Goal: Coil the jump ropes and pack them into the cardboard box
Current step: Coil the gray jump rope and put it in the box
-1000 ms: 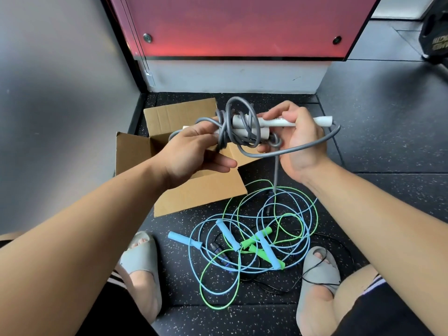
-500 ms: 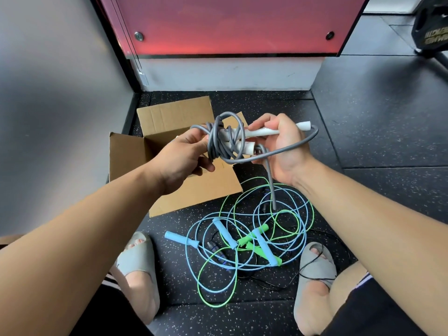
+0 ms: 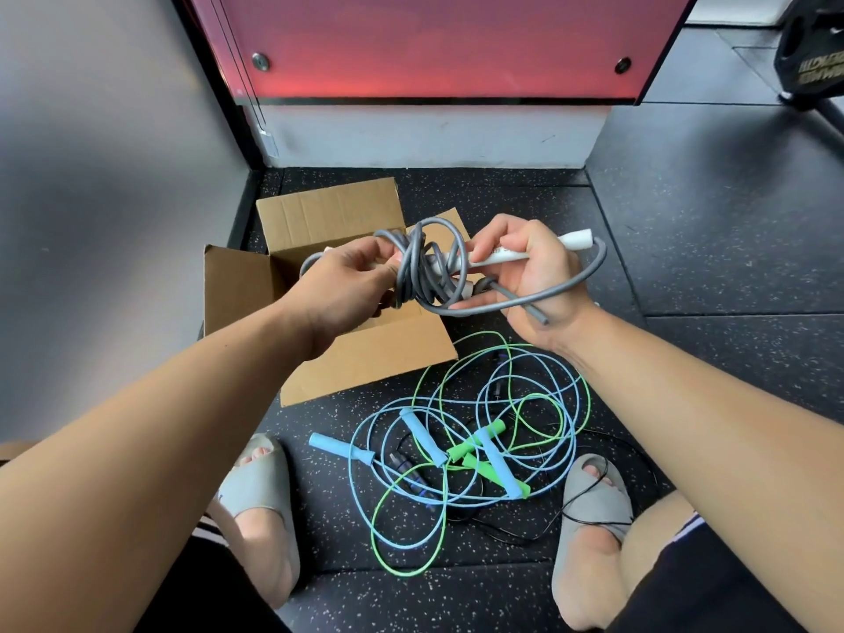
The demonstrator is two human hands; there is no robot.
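Observation:
I hold a grey jump rope [image 3: 422, 267] with white handles, wound into a loose bundle, above the open cardboard box [image 3: 365, 354]. My left hand [image 3: 340, 285] pinches the left side of the coil. My right hand [image 3: 532, 276] grips a white handle [image 3: 573, 242] and the rope's loose end, which pokes out below the palm. On the floor lie a tangled blue jump rope [image 3: 413, 427], a green jump rope [image 3: 470, 452] and a thin black jump rope [image 3: 411, 472].
The box sits on speckled black rubber flooring beside a grey wall on the left. A red panel [image 3: 434, 43] over a white base stands behind. My sandalled feet [image 3: 255, 486] flank the rope pile. A black weight plate [image 3: 810, 52] is at the far right.
The grey rope's hanging tail has been drawn up from the floor pile and its end now lies in my right hand. Both hands have stayed over the box.

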